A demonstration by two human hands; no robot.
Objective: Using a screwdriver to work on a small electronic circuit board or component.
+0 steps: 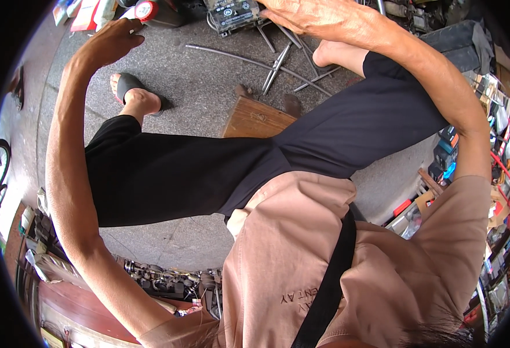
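Observation:
My left hand [111,45] is at the upper left, thumb and forefinger a little apart. Its fingertips lie close to the red cap [145,10] of a dark jug [168,16]; I cannot tell whether they touch it. My right hand [295,16] reaches in along the top edge. One of its digits stretches toward the right side of a dark box-shaped battery [232,15] with pale printed markings; the other fingertips are cut off by the frame. Under the battery, thin metal legs [275,69] spread over the floor.
A small wooden stool or box [252,119] stands between my legs. Bags and packages [93,14] lie at the upper left. Greasy machine parts [168,278] line the lower left. Crowded shelves [504,145] run along the right, and a bicycle wheel [1,159] shows at the far left.

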